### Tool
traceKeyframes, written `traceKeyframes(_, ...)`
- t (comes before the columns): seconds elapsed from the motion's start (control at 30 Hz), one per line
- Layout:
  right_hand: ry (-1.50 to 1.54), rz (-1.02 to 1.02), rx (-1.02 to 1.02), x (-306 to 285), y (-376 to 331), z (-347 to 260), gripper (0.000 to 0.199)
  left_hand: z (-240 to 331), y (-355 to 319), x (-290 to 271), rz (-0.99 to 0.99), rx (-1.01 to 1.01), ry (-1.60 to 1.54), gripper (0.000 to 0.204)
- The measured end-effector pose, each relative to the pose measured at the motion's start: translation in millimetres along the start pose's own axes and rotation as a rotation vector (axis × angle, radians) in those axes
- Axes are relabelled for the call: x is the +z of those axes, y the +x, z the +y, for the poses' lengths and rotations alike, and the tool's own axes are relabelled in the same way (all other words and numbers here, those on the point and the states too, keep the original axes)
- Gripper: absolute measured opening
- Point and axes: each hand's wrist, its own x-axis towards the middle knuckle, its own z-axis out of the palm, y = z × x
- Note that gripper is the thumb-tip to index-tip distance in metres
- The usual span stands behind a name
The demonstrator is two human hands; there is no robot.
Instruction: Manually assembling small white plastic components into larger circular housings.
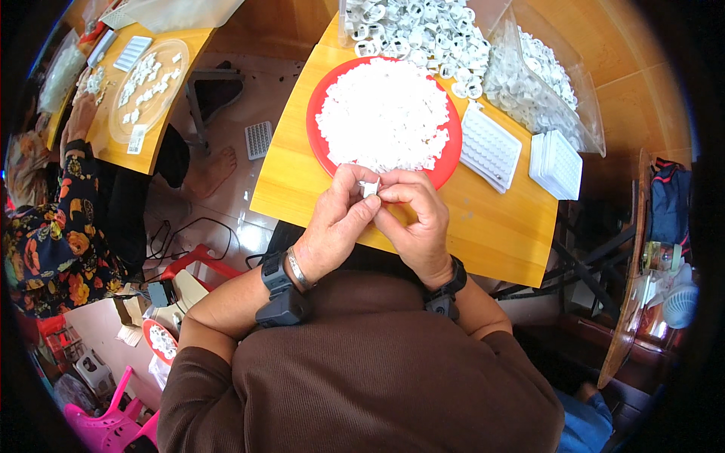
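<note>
My left hand (341,215) and my right hand (415,215) meet over the near edge of a red plate (321,143), pinching one small white plastic piece (370,187) between their fingertips. The plate carries a heap of small white plastic pieces (385,113). Both wrists wear black bands. The piece is mostly hidden by my fingers.
The plate rests on a yellow wooden table (483,226). White grid trays (489,147) and a stack of them (557,162) lie to the right. Clear bins of white ring parts (411,30) stand behind. At the left another person in a flowered sleeve (45,241) works at a second table.
</note>
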Motion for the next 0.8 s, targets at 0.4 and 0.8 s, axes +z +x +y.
traceKeyframes(0.4, 0.013, 0.016, 0.021, -0.4, -1.5, 1.8, 0.024, -0.8, -2.5, -0.9, -0.035, -0.034, 0.049, 0.021)
traceKeyframes(0.8, 0.031, -0.033, 0.024, -3.2, -0.7, 2.2, 0.022, 4.6, -2.7, 4.0, 0.042, 0.05, 0.191, 0.018)
